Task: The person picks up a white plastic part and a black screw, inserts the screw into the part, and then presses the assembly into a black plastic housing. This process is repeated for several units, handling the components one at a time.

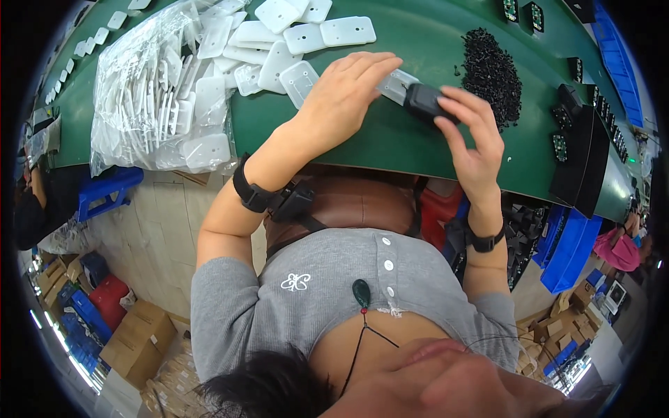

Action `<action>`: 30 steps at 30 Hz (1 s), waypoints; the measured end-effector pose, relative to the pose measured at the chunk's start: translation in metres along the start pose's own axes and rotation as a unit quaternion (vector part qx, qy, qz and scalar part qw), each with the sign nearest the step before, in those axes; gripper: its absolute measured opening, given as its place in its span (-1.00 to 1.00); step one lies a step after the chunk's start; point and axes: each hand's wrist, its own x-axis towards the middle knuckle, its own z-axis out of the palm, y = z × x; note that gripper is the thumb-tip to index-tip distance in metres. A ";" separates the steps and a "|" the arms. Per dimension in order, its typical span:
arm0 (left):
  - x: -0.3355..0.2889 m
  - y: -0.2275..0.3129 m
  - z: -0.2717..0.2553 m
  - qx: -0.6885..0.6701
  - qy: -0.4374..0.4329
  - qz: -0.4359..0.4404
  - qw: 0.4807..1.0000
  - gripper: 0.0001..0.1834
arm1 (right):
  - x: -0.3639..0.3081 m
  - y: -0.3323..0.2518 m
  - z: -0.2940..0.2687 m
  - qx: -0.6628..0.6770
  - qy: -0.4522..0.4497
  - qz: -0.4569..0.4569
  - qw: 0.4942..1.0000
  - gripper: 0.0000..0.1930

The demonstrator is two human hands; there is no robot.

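My left hand (348, 97) is at the table's middle with its fingers together, closed around a white plastic plate (394, 85). The thumb and the plate's left part are hidden behind the hand. With thumb and fingertips my right hand (475, 136) grips a small black plastic case (423, 102) with rounded corners. The case meets the plate's right end; whether they are joined, I cannot tell. Just left of my left hand, another white plate (301, 81) lies on the green table (390, 150). Beyond my right fingers spreads a pile of small black parts (492, 78).
More white plates (279, 59) lie loose beside a clear plastic bag (111, 125) packed with them. On the right are rows of small circuit boards (559, 148) and a black sheet (585, 167). Blue bins (568, 251) stand below the table's right edge.
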 end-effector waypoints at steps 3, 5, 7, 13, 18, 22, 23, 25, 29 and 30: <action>-0.005 0.000 -0.004 -0.061 0.022 -0.017 0.998 -0.46 | 0.018 0.009 0.017 -0.014 0.017 -0.032 0.999 -0.71; -0.007 0.000 -0.004 -0.085 0.027 -0.024 0.996 -0.44 | 0.023 0.013 0.025 -0.018 -0.002 -0.048 0.999 -0.70; -0.008 -0.004 -0.003 -0.064 0.019 0.000 0.998 -0.42 | 0.024 0.014 0.030 -0.018 -0.011 -0.046 0.999 -0.70; -0.011 -0.004 -0.005 -0.015 -0.018 -0.009 1.000 -0.40 | 0.023 0.005 0.036 -0.058 -0.016 -0.063 0.996 -0.68; -0.007 -0.005 -0.010 0.013 -0.036 0.000 0.999 -0.42 | 0.017 0.000 0.043 -0.108 0.005 -0.047 0.993 -0.67; -0.005 -0.006 -0.007 0.044 -0.032 0.037 0.998 -0.46 | 0.015 0.004 0.042 -0.129 0.011 -0.072 0.989 -0.66; -0.005 -0.004 -0.006 0.047 -0.031 0.037 0.998 -0.46 | 0.017 0.005 0.040 -0.115 -0.006 -0.061 0.991 -0.67; -0.004 0.003 -0.004 0.091 -0.016 0.040 0.995 -0.47 | 0.023 0.008 0.034 -0.100 -0.022 -0.054 0.993 -0.68; 0.012 0.007 0.007 0.108 -0.014 -0.015 0.994 -0.48 | 0.041 0.020 0.021 0.079 -0.079 0.122 0.986 -0.75; 0.016 0.004 0.008 0.108 -0.009 -0.014 0.994 -0.48 | 0.043 0.023 0.020 0.202 -0.057 0.176 0.962 -0.70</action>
